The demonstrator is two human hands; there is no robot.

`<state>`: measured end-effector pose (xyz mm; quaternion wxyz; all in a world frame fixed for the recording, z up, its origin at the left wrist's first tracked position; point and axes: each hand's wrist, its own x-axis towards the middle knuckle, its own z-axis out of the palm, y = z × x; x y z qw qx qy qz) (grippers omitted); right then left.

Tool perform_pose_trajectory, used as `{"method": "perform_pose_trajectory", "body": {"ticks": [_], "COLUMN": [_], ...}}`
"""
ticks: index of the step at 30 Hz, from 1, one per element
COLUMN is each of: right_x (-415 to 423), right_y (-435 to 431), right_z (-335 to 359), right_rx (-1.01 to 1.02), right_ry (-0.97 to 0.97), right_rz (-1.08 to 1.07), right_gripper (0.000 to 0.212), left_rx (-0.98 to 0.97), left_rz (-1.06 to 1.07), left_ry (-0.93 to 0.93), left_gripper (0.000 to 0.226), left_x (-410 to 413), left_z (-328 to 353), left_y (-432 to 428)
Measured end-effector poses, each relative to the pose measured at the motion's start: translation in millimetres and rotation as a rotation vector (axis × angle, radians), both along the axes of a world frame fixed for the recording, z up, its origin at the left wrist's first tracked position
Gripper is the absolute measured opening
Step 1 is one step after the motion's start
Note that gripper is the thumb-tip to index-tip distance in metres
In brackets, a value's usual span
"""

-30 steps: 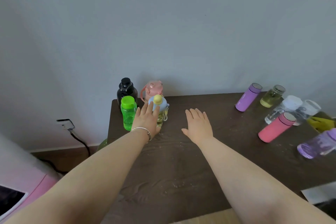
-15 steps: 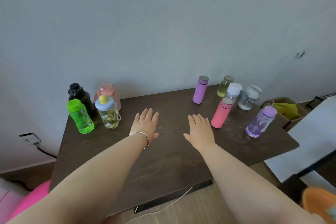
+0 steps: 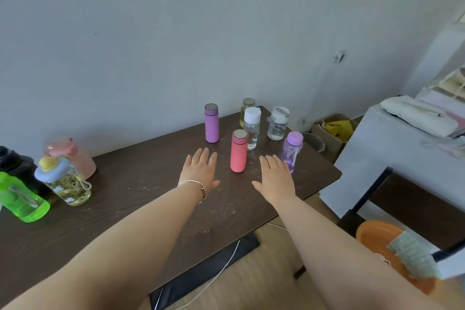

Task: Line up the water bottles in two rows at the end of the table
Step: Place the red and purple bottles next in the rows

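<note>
On the dark wooden table (image 3: 130, 184), a green bottle (image 3: 21, 197), a black bottle (image 3: 15, 162), a pink jug (image 3: 73, 156) and a blue-lidded patterned bottle (image 3: 64, 181) stand grouped at the left end. At the right end stand a purple flask (image 3: 211, 123), a coral flask (image 3: 238, 150), a white-capped clear bottle (image 3: 251, 127), a yellowish jar (image 3: 247, 106), a clear bottle (image 3: 277, 123) and a translucent purple bottle (image 3: 292, 150). My left hand (image 3: 201, 171) and my right hand (image 3: 275, 180) hover flat and empty on either side of the coral flask.
A cardboard box (image 3: 332, 131) and a metal bin (image 3: 313, 141) sit beyond the table's right end. A grey cabinet (image 3: 392, 156) with folded cloth stands at right. An orange basin (image 3: 387, 241) is on the floor. A white cable (image 3: 216, 274) runs under the table.
The view has swung from the left group to the right group of bottles. Both hands moved right with it, from beside the patterned bottle to either side of the coral flask.
</note>
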<state>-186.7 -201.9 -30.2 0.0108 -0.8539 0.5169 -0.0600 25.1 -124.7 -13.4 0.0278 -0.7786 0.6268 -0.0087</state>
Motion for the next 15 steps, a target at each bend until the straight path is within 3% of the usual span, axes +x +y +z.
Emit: {"method": "perform_pose_trajectory", "body": {"ticks": [15], "right_x": [-30], "right_y": [-118], "right_z": [-2], "right_rx": [0.030], "right_ry": [-0.056], "right_rz": [-0.322], "right_gripper": [0.083], "left_rx": [0.005], "left_rz": [-0.163], "left_ry": [0.050], "left_gripper": [0.089], "left_x": [-1], "left_z": [-19], "left_y": [-153]}}
